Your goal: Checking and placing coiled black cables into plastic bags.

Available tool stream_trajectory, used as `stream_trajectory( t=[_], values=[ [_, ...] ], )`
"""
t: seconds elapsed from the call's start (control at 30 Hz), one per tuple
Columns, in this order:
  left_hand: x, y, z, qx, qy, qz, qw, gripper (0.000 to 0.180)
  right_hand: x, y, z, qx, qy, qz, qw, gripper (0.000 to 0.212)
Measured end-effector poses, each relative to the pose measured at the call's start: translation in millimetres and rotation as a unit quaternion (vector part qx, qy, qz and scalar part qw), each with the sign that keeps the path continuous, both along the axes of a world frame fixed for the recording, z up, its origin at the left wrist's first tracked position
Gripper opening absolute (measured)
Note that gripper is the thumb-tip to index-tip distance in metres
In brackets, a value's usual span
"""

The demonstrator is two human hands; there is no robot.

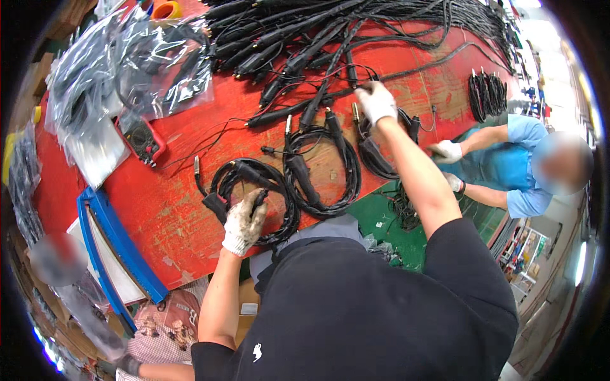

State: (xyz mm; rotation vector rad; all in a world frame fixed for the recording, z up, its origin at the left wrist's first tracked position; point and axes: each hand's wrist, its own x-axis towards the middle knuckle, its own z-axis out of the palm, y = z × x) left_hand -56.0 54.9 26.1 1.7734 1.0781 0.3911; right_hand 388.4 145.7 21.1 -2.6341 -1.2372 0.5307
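Red bench (190, 209) carrying cables: left hand (244, 222) gripping near coil (254, 200); right hand (376, 101) pinching far thin wire (330, 68).

Black cable coils (260, 190), red worn table (190, 209), white gloves, blue tray (117, 244).

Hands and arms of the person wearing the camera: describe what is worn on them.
Both the left hand and the right hand wear white knitted work gloves, soiled with dark smudges, most plainly on the left one. The forearms are bare. Short black sleeves of a dark top cover the upper arms.
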Motion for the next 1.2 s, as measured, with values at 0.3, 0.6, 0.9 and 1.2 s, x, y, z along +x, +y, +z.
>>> stream_trajectory(
  t=[0.3,0.6,0.9,1.2],
  values=[
    [18.0,-19.6,15.4,-0.08,0.045,0.064,0.994,0.038,63.5,27.9,-54.1,-0.225,0.008,0.018,0.974,0.066],
    [30.1,-15.1,21.4,-0.117,0.031,0.077,0.99,0.034,56.1,21.1,-41.4,0.171,0.423,-0.255,0.852,0.029],
    [19.7,-28.0,-12.2,-0.205,-0.161,0.134,0.956,0.048,-145.9,-63.1,63.9,0.0,0.595,-0.108,0.796,0.037],
    [15.3,-39.2,-15.9,-0.264,-0.183,0.161,0.933,0.034,-167.5,-99.3,46.4,0.101,0.579,-0.019,0.809,0.023]
  ],
)
